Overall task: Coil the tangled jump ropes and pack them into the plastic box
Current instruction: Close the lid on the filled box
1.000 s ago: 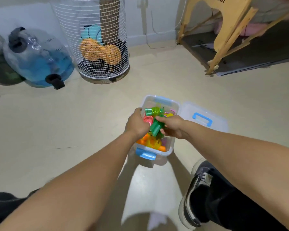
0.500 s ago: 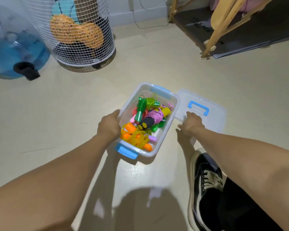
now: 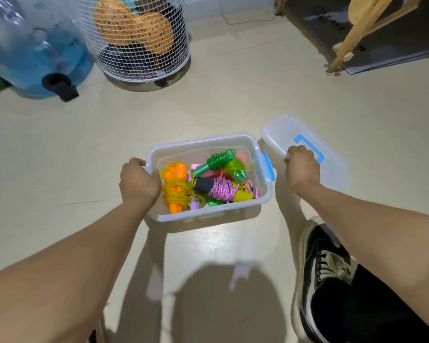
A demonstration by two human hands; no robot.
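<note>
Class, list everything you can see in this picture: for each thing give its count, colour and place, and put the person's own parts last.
plastic box: one, clear with blue latch, floor centre
jump ropes: several coiled, orange, green, pink, inside box
lid: one, clear with blue handle, right of box
wire basket: one, white, top centre
water jug: one, blue, top left
wooden frame: one, tan, top right
shoe: one, black and white, bottom right
left hand: grips box's left rim
right hand: grips lid's edge

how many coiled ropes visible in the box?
3 clear: orange rope at left, green rope at back, pink rope in the middle. Bits beneath suggest more hidden.
</note>
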